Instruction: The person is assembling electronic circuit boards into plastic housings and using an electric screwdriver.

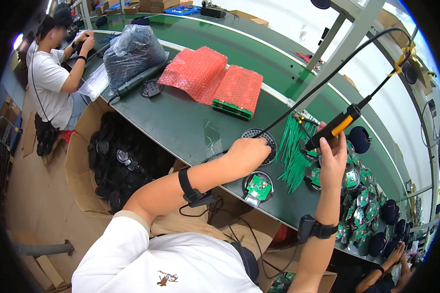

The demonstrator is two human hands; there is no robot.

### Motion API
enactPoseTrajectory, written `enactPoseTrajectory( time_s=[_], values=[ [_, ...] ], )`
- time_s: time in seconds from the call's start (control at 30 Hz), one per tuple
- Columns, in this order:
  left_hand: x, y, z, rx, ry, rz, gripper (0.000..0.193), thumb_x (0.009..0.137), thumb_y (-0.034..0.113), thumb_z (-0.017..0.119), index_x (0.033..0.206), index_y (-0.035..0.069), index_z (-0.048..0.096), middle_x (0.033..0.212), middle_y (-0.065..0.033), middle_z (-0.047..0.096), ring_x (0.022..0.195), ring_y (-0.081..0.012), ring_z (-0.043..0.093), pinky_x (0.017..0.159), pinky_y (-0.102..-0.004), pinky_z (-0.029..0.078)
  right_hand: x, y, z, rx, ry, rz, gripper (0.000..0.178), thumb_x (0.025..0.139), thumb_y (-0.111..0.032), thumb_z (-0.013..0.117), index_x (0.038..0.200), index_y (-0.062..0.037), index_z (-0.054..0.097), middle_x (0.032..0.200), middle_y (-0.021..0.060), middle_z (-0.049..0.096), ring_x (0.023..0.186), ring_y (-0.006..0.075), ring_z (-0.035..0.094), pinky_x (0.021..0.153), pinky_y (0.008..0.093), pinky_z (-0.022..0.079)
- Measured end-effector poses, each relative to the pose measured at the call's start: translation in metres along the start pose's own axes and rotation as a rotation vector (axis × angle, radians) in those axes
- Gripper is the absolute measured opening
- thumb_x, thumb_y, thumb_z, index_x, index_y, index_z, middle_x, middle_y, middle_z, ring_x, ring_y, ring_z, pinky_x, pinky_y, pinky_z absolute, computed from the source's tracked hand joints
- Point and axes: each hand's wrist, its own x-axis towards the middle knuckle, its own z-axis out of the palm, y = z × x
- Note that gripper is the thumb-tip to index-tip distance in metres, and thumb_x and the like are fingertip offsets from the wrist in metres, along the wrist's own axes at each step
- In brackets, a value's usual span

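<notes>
My left hand reaches over the dark workbench and rests on a round black perforated grille part, fingers curled on its edge. My right hand grips an orange-and-black electric screwdriver held up above the bench, its black cable rising to the upper right. Below my hands lies a round black housing with a green circuit board inside. A bundle of thin green cable ties lies between my hands. Both wrists wear black bands.
Red bubble-wrap packs with green boards lie further back. A clear bag of dark parts stands near another seated person. A cardboard box of black round parts sits on the left. Several assembled green-board units line the right.
</notes>
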Motion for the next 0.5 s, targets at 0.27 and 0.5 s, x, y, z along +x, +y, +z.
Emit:
enactPoseTrajectory(
  time_s=[0.27,0.5],
  values=[
    [-0.005,0.0,0.009,0.05,0.015,-0.008,0.01,0.089,0.006,0.061,0.096,0.0,0.065,0.1,-0.018,0.066,0.089,-0.0375,0.071,0.073,-0.0486,0.06,-0.02,-0.031,0.016,0.134,-0.111,0.033,0.031,0.09,0.004,0.069,0.118,-0.0003,0.057,0.104,0.0101,0.066,0.095,0.022,0.07,0.089,0.0387,0.058],
    [-0.008,-0.01,0.006,-0.132,0.147,-0.001,0.007,0.091,0.008,0.064,0.096,0.003,0.063,0.092,-0.0142,0.065,0.09,-0.0364,0.069,0.077,-0.0471,0.055,-0.038,-0.058,0.029,0.351,-0.343,0.149,0.046,0.091,-0.016,0.074,0.13,-0.0008,0.055,0.082,0.0081,0.061,0.06,0.0158,0.059,0.06,0.0336,0.054]
  ],
)
